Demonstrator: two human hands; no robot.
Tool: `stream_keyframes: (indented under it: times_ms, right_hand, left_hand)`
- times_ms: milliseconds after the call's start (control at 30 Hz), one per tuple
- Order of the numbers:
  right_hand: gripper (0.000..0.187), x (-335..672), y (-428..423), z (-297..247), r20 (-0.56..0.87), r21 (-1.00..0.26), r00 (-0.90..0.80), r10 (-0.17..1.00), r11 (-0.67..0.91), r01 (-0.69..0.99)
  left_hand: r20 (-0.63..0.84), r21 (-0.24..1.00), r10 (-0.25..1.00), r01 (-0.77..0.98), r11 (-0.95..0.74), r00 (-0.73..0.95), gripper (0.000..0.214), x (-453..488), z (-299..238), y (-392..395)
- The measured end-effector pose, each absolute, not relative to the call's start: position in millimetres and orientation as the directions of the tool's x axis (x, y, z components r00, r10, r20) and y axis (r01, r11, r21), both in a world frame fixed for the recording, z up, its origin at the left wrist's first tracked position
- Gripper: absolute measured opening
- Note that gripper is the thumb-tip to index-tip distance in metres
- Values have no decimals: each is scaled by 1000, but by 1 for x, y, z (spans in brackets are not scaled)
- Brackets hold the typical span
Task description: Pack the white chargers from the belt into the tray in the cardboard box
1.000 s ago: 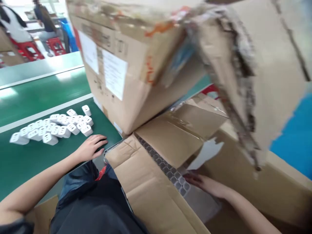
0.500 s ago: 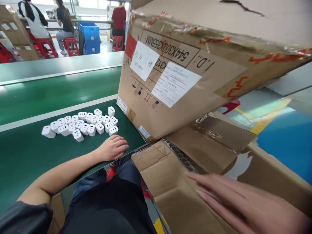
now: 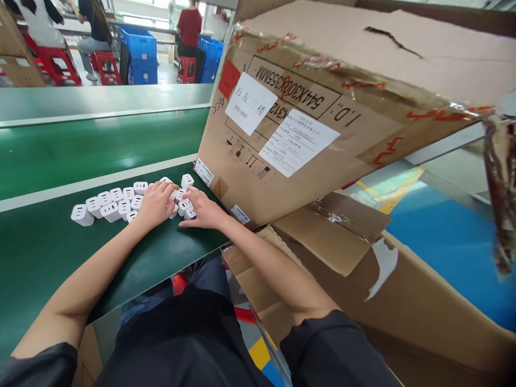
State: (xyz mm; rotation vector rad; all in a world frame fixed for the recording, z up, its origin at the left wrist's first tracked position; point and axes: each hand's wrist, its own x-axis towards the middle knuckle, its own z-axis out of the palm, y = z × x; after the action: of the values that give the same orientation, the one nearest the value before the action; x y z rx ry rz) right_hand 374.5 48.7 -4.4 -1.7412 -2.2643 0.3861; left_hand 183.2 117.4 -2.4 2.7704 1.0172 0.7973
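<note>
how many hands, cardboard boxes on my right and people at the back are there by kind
hands: 2, left hand and right hand, both on the white adapters
cardboard boxes on the right: 2, tilted box, open box
people at the back: 3, in white top, dark top, red top
total: 7

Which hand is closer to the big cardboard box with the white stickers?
Right. The right hand lies on the white plugs just beside the box; the left hand rests on the plugs farther from it.
</note>
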Motion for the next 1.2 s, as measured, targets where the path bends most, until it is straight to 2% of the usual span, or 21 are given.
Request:
stream_keyframes:
  times_ms: [100, 167, 233, 333, 400, 467, 567, 700, 867, 933, 1033, 1133, 1200]
  right_hand:
    - [48, 378, 47, -24, 163, -411, -223, 961, 271, 871]
    - [41, 383, 44, -32, 221, -445, -212, 952, 292, 847]
    - [45, 390, 41, -36, 252, -481, -245, 936, 340, 808]
    - [65, 402, 35, -35, 259, -533, -324, 910, 415, 738]
    - [81, 410, 29, -32, 225, -572, -334, 915, 402, 715]
    - [87, 417, 22, -29, 169, -605, -309, 936, 346, 717]
    - [83, 425, 14, -26, 106, -632, -246, 963, 256, 731]
    - [72, 429, 6, -25, 125, -649, -162, 979, 204, 733]
    - [36, 430, -3, -23, 140, -663, -139, 980, 197, 723]
    - [27, 426, -6, -23, 140, -672, -145, 980, 201, 712]
    - [27, 416, -11, -22, 140, -628, -163, 977, 215, 748]
    - [37, 408, -12, -19, 150, -569, -174, 973, 229, 790]
    - [44, 408, -8, -16, 191, -589, -169, 967, 250, 768]
  left_hand:
    - [447, 257, 621, 573, -778, 644, 37, 185, -5, 116]
    - [451, 264, 617, 564, -783, 645, 37, 186, -7, 115]
    - [459, 271, 592, 530, -804, 663, 35, 187, -9, 112]
    - [473, 255, 514, 447, -858, 716, 27, 190, -13, 106]
    - [464, 218, 470, 417, -882, 751, 29, 192, -16, 103]
    - [446, 182, 450, 414, -892, 774, 34, 193, -19, 100]
    - [434, 190, 457, 417, -889, 777, 26, 194, -21, 100]
    - [440, 206, 476, 430, -879, 762, 19, 194, -18, 100]
    - [429, 162, 451, 425, -891, 783, 27, 192, -19, 101]
    - [433, 156, 435, 410, -899, 789, 29, 193, -20, 100]
    - [444, 158, 404, 373, -914, 800, 31, 194, -20, 98]
    - [469, 172, 378, 337, -926, 798, 31, 196, -17, 93]
    - [480, 181, 374, 328, -927, 793, 29, 196, -15, 89]
